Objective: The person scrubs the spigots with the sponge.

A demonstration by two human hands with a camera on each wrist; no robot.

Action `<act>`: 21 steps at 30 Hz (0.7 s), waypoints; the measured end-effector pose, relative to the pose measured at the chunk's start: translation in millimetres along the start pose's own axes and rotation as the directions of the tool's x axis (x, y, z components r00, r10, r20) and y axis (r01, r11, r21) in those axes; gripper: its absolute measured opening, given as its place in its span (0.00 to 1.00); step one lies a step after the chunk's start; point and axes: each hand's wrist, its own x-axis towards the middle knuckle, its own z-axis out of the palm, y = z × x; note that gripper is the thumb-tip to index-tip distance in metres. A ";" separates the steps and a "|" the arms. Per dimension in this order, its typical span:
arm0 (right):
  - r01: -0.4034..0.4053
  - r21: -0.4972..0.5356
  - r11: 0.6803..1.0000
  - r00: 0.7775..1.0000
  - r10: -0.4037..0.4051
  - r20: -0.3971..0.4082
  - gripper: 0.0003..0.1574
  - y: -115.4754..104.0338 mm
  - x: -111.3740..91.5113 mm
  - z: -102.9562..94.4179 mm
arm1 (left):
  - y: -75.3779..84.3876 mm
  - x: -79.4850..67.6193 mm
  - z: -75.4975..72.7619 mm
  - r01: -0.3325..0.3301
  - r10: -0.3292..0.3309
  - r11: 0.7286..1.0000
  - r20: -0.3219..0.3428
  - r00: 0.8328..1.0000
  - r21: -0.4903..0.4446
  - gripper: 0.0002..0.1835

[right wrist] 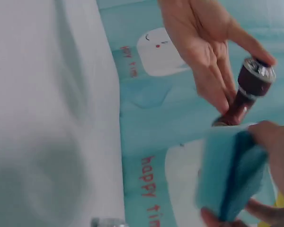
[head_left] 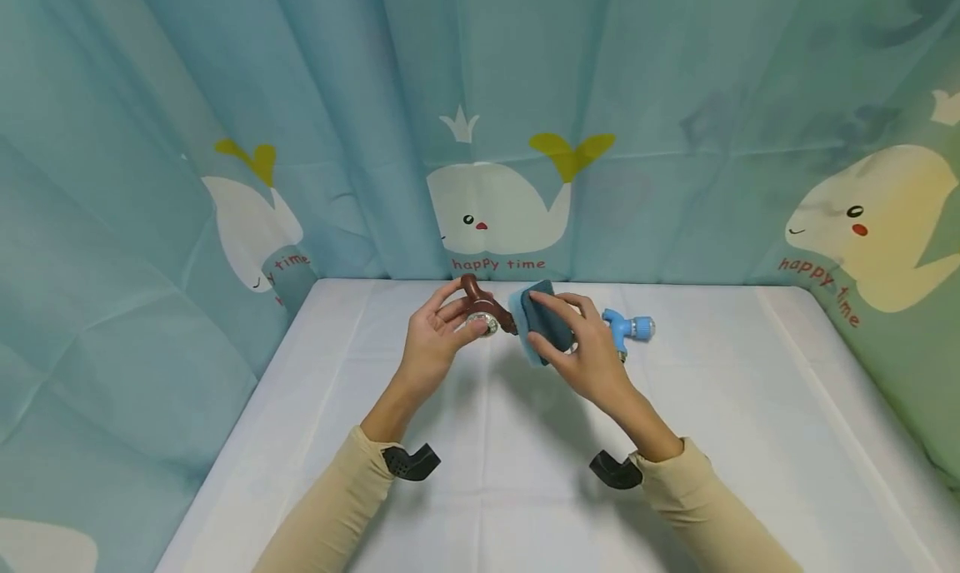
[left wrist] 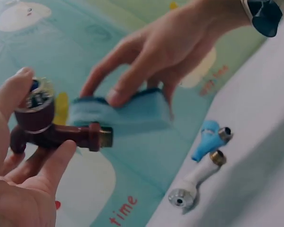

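My left hand holds a brown faucet raised above the white table, its thumb on the clear, silvery knob and its fingers under the body. In the left wrist view the faucet's brass-coloured threaded end points toward a sponge. That blue sponge, light on one face and dark on the other, is pinched between the thumb and fingers of my right hand. It is close beside the faucet; whether they touch I cannot tell. The right wrist view shows the sponge blurred, in front of the faucet's lower part.
On the table to the right lies a blue faucet. Next to it in the left wrist view is a white faucet, mostly hidden by my right hand in the head view. A blue whale-print curtain stands along the table's back and sides.
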 end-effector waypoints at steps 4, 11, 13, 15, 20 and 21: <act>0.044 -0.016 0.999 0.998 -0.044 -0.053 0.37 0.5 -0.9 4.6 | -3.4 3.2 4.1 0.012 -0.024 0.985 -0.068 0.997 -0.170 0.43; 0.120 0.074 0.990 0.980 -0.107 -0.168 0.42 1.7 -0.1 8.6 | -4.7 8.1 11.7 0.047 -0.112 0.920 -0.145 0.983 -0.390 0.50; 0.163 0.076 0.984 0.973 -0.147 -0.176 0.42 1.2 1.5 9.2 | -4.3 8.9 13.0 0.071 -0.148 0.896 -0.142 0.979 -0.439 0.48; 0.188 0.042 0.981 0.964 -0.177 -0.197 0.42 2.1 3.1 9.9 | -3.9 9.6 13.8 0.093 -0.185 0.868 -0.143 0.972 -0.488 0.45; 0.251 0.025 0.968 0.943 -0.239 -0.232 0.38 4.4 2.5 11.5 | -4.4 10.6 13.6 0.105 -0.236 0.814 -0.160 0.959 -0.572 0.37; 0.269 0.026 0.963 0.940 -0.256 -0.227 0.36 4.2 2.3 11.7 | -4.5 10.5 13.6 0.110 -0.241 0.806 -0.153 0.958 -0.582 0.36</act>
